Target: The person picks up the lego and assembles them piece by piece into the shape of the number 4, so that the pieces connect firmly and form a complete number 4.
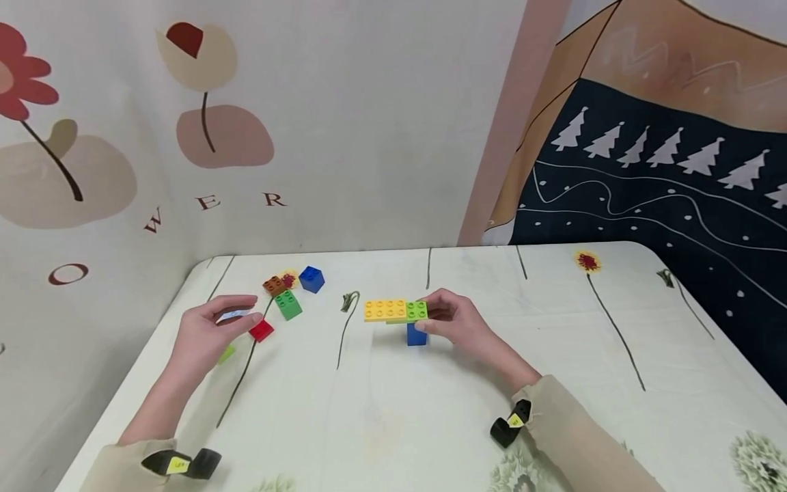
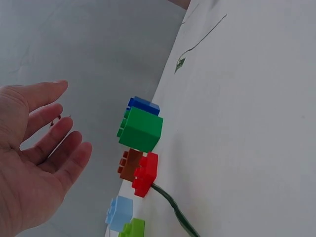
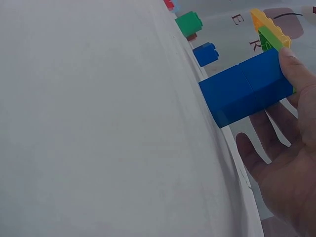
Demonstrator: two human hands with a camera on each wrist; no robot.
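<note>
Pinching bricks [image 1: 395, 311], right fingers [image 1: 444, 301] hover above flowered cloth [image 1: 369, 410], printed drapes [image 1: 369, 137] behind; left fingers [image 1: 236, 301] gape.

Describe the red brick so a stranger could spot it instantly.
On the white table, at the left of the head view, lie loose bricks. Beside the left hand, nearer the camera than the darker green brick, is the red brick, the only red one.
</note>
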